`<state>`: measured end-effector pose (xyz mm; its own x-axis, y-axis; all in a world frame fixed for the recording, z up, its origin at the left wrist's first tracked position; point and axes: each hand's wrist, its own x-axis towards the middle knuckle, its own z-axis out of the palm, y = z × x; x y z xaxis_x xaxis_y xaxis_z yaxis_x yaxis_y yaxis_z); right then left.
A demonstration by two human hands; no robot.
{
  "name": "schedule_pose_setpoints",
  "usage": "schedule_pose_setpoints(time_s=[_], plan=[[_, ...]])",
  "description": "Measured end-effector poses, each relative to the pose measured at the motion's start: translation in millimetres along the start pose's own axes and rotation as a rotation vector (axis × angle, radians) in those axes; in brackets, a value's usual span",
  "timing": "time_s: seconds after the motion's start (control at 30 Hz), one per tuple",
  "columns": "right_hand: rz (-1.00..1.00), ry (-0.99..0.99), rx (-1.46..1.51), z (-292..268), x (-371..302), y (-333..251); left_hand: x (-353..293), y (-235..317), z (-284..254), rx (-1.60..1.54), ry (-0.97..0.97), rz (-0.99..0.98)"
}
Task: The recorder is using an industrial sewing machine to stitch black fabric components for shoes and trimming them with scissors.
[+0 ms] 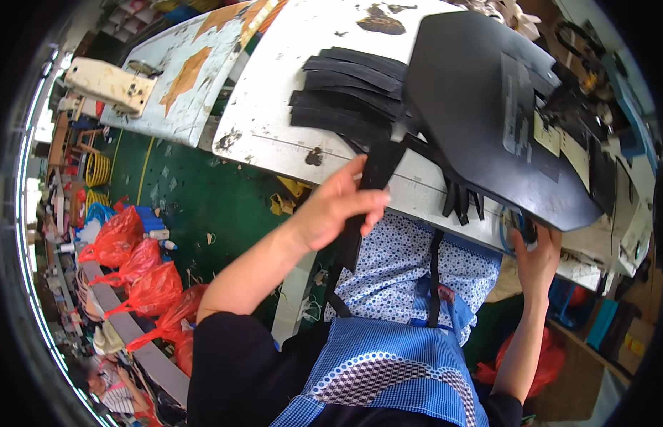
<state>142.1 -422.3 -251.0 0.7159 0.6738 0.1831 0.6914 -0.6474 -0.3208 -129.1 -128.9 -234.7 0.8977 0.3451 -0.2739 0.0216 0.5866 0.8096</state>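
Observation:
My left hand [338,206] grips a long black strap [371,192] that runs from the white worktable [274,107] down over its front edge toward my lap. A fanned stack of similar black strips [349,89] lies on the table just above the hand. My right hand [538,256] is under the table's edge at the right, touching the underside of a large black curved plate [474,99] of a machine; whether it holds anything is hidden. More black strips [463,199] hang from the table edge between the hands.
A second white worn table [178,78] with a cream sewing machine [107,85] stands at the left. Red plastic bags [143,274] line the green floor [196,192]. Another person [107,391] sits at the lower left. Boxes and a red bag [549,363] lie at the lower right.

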Motion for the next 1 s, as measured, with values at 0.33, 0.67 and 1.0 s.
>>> schedule_pose_setpoints(time_s=[0.33, 0.67, 1.0], plan=[[-0.090, 0.042, 0.047, -12.0, 2.7, -4.1, 2.9, -64.0, 57.8, -0.109, -0.174, -0.127], [0.550, -0.528, 1.192, -32.4, -128.8, -2.9, 4.4, -104.4, 79.4, -0.054, -0.349, -0.446], [0.308, -0.373, 0.739, -21.0, -124.4, 3.6, 7.3, -128.3, 90.5, -0.128, -0.398, -0.586]])
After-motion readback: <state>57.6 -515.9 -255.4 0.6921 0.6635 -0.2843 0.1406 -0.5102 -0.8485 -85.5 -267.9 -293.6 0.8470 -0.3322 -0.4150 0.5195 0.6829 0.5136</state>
